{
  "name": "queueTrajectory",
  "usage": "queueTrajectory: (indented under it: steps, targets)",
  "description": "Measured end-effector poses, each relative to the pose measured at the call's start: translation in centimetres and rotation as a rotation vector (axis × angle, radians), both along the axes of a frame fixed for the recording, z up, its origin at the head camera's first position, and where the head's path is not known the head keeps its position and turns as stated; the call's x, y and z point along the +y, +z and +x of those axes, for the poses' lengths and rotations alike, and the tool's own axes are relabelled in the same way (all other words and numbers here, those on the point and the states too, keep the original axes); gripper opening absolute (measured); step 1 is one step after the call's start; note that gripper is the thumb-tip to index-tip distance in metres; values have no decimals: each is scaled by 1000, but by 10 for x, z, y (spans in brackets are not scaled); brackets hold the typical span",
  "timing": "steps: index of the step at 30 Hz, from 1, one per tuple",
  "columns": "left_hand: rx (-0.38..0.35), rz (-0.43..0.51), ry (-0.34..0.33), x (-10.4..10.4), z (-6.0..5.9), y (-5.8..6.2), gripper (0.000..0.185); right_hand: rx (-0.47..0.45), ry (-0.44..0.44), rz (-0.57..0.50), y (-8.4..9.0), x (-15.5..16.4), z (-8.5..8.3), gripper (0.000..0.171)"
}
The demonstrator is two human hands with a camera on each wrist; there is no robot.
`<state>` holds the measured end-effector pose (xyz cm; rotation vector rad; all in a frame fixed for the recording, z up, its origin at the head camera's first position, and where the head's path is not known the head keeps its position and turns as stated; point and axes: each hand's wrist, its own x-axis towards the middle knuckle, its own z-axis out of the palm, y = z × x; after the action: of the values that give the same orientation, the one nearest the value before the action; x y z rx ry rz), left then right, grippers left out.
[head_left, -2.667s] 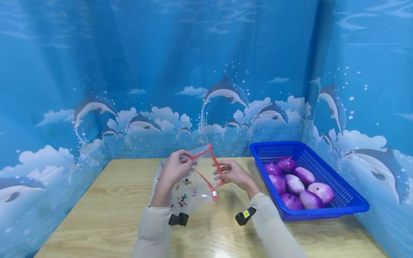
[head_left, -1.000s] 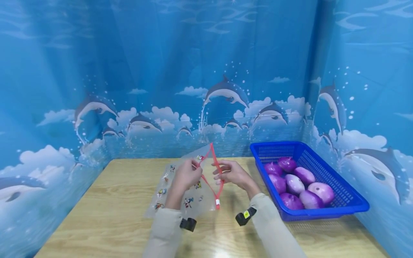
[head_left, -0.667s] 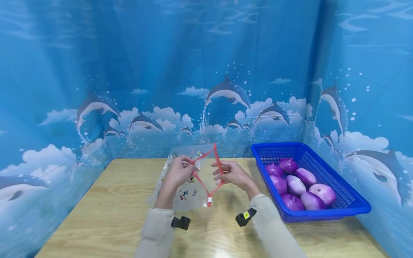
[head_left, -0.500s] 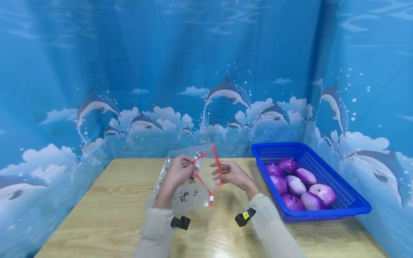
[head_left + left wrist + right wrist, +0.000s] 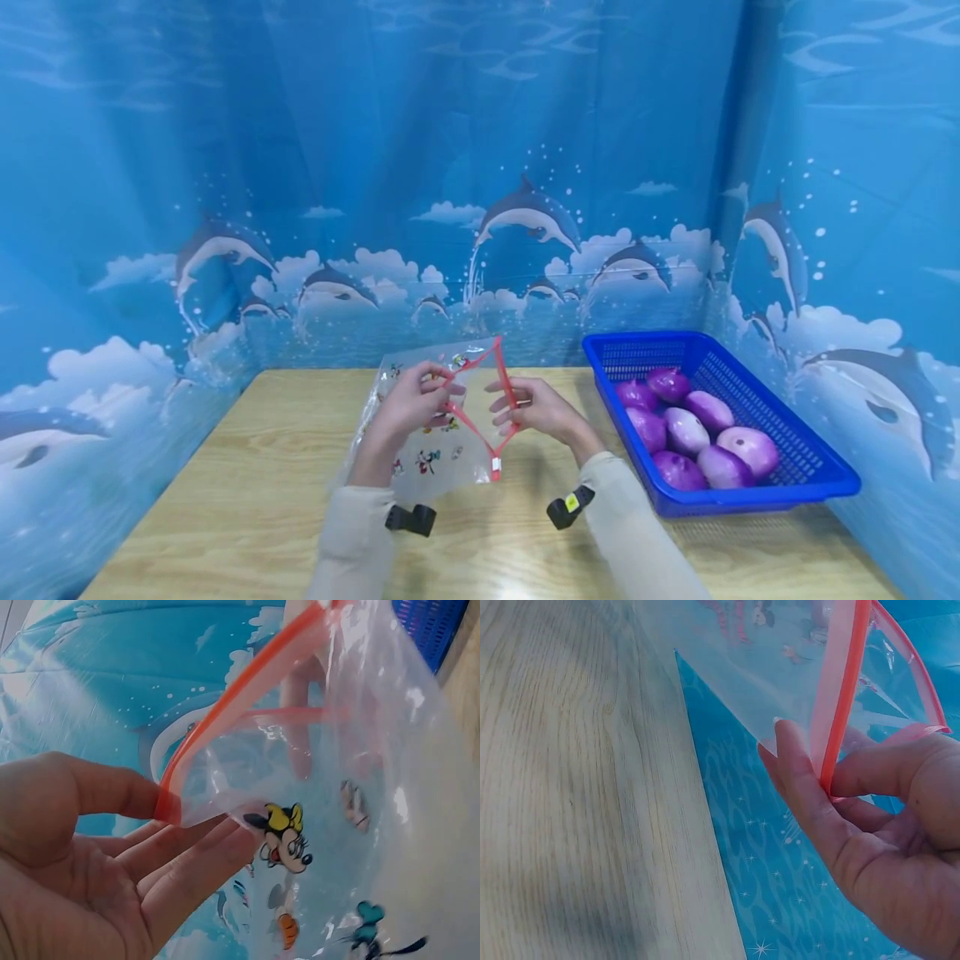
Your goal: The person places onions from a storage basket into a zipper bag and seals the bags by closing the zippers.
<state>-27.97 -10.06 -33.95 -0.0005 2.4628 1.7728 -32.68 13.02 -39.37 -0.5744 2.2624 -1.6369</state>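
1. Your left hand (image 5: pixel 408 404) and right hand (image 5: pixel 536 408) sit side by side above the middle of the tabletop (image 5: pixel 247 500), the zip bag (image 5: pixel 442 425) between them.
2. The bag hangs left of its opened mouth, its lower edge near the tabletop.
3. The basket (image 5: pixel 795 467) stands on the tabletop to your right, well apart from the bag.
4. The onions (image 5: pixel 697 437) lie in the basket.
5. The backdrop (image 5: pixel 480 167) stands behind the tabletop and along both sides.
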Motion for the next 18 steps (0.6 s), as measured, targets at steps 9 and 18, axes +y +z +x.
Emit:
queueTrajectory:
  steps: [9, 18]
  targets:
    - [6, -2, -25, -15, 2, 0, 31, 1, 26, 27, -5, 5, -1, 54]
    - [16, -29, -39, -28, 7, 7, 33, -12, 19, 17, -12, 14, 0, 51]
